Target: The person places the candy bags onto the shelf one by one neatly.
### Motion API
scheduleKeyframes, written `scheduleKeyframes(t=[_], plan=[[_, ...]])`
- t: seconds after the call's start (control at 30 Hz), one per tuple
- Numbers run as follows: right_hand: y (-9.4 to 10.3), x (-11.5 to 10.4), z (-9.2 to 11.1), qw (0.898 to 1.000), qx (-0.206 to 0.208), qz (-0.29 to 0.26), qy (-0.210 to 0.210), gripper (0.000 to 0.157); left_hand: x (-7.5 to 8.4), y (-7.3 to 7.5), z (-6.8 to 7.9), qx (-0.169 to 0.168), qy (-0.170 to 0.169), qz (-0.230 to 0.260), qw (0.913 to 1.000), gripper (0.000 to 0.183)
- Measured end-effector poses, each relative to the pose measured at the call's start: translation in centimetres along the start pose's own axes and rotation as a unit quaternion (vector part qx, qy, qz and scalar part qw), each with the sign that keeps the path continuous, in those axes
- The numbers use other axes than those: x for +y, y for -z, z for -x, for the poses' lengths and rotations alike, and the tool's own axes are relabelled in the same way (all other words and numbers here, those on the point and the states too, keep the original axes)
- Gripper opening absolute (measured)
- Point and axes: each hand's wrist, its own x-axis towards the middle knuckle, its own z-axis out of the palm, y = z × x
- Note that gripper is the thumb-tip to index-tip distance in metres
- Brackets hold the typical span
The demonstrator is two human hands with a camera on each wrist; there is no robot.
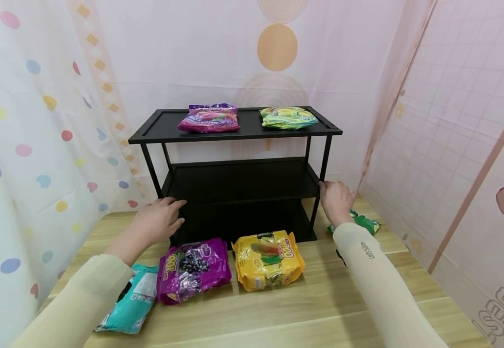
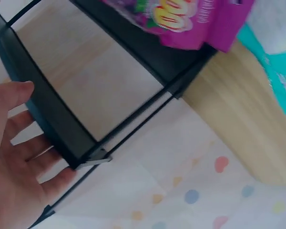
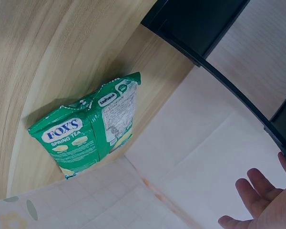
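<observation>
A black three-tier rack (image 1: 243, 181) stands on the table. My left hand (image 1: 160, 217) is at the left front corner of its middle shelf. In the left wrist view the thumb lies over the shelf's edge (image 2: 52, 119), the other fingers along its far side. My right hand (image 1: 336, 198) touches the right front post (image 3: 238, 102) beside the middle shelf, its other fingers spread apart; its thumb is hard to make out. A purple candy bag (image 1: 194, 270) and a yellow candy bag (image 1: 269, 261) lie before the rack.
On the top shelf sit a pink-purple candy bag (image 1: 212, 118) and a yellow-green one (image 1: 288, 118). A teal bag (image 1: 132, 307) lies by my left forearm. The green Fox's candy bag (image 3: 93, 126) lies right of the rack. Patterned curtains (image 1: 465, 121) enclose the table.
</observation>
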Motion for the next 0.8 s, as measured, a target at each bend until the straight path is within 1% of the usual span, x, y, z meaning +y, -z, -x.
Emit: scheduleKeyframes(t=[0.17, 0.23, 0.4, 0.5, 0.67, 0.8], plan=[[-0.1, 0.0, 0.2, 1.0, -0.004, -0.004, -0.001, 0.041, -0.8, -1.1, 1.4, 0.045, -0.022, 0.017, 0.9986, 0.046], [-0.1, 0.0, 0.1, 1.0, -0.002, -0.003, 0.001, 0.041, -1.2, -1.5, 2.0, 0.057, -0.026, 0.024, 0.9977, 0.048], [0.1, 0.1, 0.0, 1.0, 0.001, 0.001, 0.005, 0.041, -2.3, -2.1, 3.3, 0.071, -0.016, 0.052, 0.996, 0.055], [0.3, 0.2, 0.0, 1.0, 0.003, 0.0, 0.004, 0.041, -3.1, -2.4, 4.1, 0.079, -0.012, 0.057, 0.9952, 0.06], [0.2, 0.2, 0.0, 1.0, 0.007, -0.002, 0.001, 0.04, -4.4, -3.1, 5.3, 0.087, -0.002, 0.044, 0.9953, 0.069], [-0.1, 0.1, 0.0, 1.0, 0.011, 0.004, -0.002, 0.04, -5.0, -3.7, 6.1, 0.099, 0.001, 0.032, 0.9946, 0.073]])
